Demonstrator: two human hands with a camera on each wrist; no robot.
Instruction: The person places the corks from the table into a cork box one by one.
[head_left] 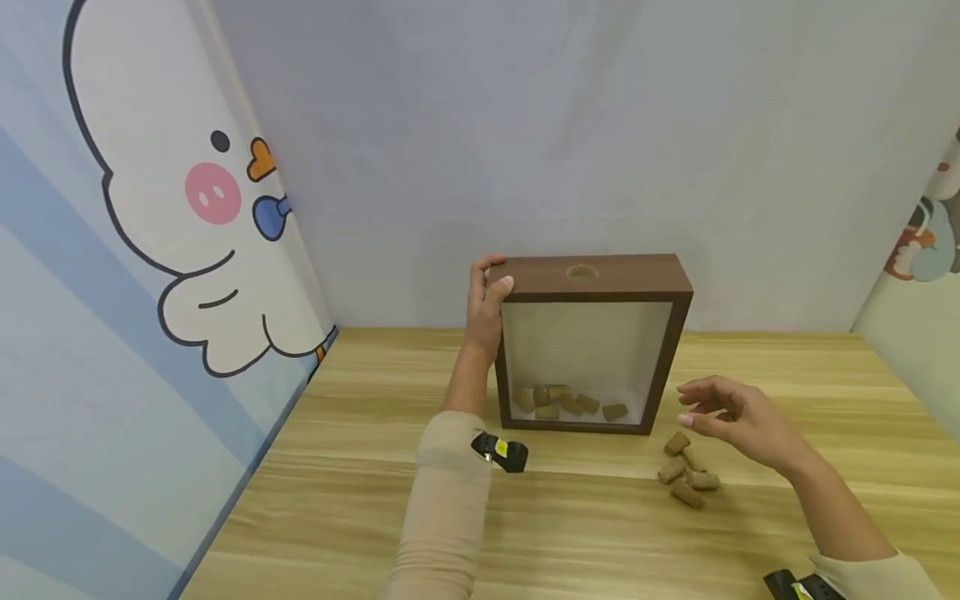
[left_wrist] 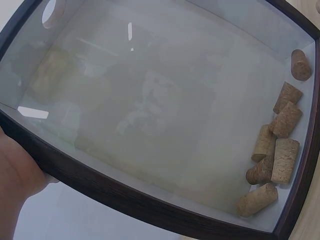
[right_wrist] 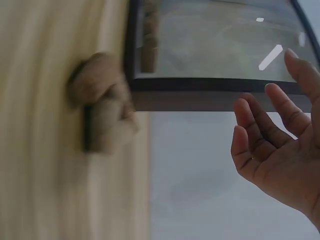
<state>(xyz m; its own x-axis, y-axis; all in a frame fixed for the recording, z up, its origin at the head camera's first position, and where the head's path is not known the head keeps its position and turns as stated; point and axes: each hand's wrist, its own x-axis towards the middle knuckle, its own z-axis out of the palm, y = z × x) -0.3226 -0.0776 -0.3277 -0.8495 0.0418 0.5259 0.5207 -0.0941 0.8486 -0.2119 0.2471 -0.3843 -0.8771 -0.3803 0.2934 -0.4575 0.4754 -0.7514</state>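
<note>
Head view, closest in: beige sleeves [head_left: 450,492] with black wrist straps [head_left: 501,451] reach over a wood-grain surface [head_left: 360,467]. Past them, loose corks [head_left: 687,494] lie in a small huddle, some touching, to the right of a dark-framed box [head_left: 536,279]. Just above the pile, the right hand [head_left: 750,421] has its fingers loosely bent, apart and holding nothing. Beyond, the box stands upright on the surface; behind its clear front, more corks [head_left: 547,412] rest along the bottom. The left hand [head_left: 483,321] grips its upper left corner, thumb on the top beside the round hole [head_left: 582,272]. Farthest back hangs a pale backdrop [head_left: 570,125].
</note>
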